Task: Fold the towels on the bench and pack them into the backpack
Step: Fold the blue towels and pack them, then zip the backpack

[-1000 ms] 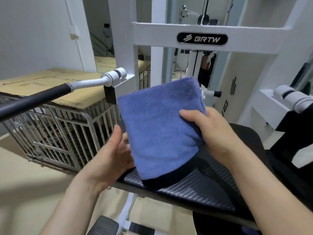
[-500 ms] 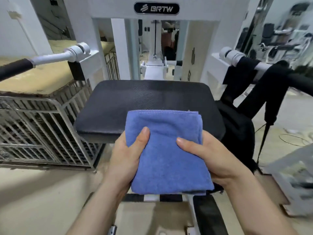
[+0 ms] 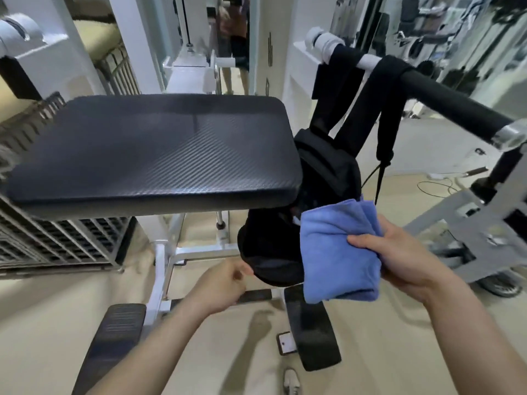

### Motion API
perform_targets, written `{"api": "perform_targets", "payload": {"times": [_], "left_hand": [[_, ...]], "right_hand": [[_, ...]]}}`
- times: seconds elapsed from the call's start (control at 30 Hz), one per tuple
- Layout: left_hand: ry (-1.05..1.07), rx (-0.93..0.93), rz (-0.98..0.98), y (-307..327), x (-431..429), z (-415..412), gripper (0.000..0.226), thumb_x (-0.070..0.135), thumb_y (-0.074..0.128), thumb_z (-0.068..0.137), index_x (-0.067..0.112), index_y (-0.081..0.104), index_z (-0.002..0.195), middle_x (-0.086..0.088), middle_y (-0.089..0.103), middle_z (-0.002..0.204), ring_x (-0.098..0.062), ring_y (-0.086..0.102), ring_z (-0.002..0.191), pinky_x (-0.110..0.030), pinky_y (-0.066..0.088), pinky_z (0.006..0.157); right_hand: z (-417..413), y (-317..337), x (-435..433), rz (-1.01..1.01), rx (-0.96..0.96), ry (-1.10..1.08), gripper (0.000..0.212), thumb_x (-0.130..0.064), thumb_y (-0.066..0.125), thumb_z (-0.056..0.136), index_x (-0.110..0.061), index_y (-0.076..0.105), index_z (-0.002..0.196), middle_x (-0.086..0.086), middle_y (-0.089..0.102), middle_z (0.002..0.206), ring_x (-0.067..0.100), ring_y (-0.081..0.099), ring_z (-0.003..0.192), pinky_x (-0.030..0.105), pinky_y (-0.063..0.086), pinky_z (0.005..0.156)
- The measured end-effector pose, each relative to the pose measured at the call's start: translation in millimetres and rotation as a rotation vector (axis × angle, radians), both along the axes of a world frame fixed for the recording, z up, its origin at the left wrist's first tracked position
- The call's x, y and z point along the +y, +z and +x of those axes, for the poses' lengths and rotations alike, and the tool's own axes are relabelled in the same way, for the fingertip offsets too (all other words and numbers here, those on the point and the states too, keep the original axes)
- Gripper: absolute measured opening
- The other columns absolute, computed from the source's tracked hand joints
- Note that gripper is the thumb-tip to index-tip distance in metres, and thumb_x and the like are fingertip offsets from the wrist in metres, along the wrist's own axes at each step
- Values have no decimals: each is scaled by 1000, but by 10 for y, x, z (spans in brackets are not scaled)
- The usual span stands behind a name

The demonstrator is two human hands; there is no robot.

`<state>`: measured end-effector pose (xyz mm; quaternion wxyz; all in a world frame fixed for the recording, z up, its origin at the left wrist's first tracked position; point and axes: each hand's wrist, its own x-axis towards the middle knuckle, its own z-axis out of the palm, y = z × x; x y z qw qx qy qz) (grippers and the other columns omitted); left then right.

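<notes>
The right grip point(image 3: 399, 258) clasps the folded towel point(image 3: 339, 252) just in front of the backpack point(image 3: 322, 166), which hangs from a bar point(image 3: 445, 101) beside the worktop point(image 3: 154, 146). The left grip point(image 3: 225, 283) is curled at the backpack's lower edge; whether it grasps anything, I cannot tell.

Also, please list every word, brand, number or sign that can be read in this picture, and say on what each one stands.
Nothing here can be read as text.
Dark marks on the white post: too blurred to read.
Small label on the grey frame: too small and blurred to read.
Blue towel and black backpack: no print shows.
</notes>
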<state>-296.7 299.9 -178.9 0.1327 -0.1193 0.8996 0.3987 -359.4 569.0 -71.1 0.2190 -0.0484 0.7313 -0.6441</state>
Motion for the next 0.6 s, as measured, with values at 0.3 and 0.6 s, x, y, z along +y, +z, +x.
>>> {"api": "perform_targets", "payload": {"times": [0.3, 0.6], "left_hand": [[-482, -122, -957, -951, 432, -796, 69, 17, 55, 90, 21, 20, 150, -7, 18, 158, -28, 9, 147, -55, 2, 115], [-791, 282, -812, -436, 772, -1052, 13, 19, 48, 82, 22, 61, 84, 2, 64, 73, -23, 65, 68, -28, 46, 61]], "right_hand": [[-1078, -502, 166, 319, 216, 206, 26, -10, 50, 97, -29, 58, 113, -17, 67, 77, 3, 62, 69, 13, 44, 53], [-1599, -940, 67, 637, 433, 564, 43, -25, 46, 95, -33, 44, 137, -6, 60, 128, 18, 57, 115, 26, 44, 91]]}}
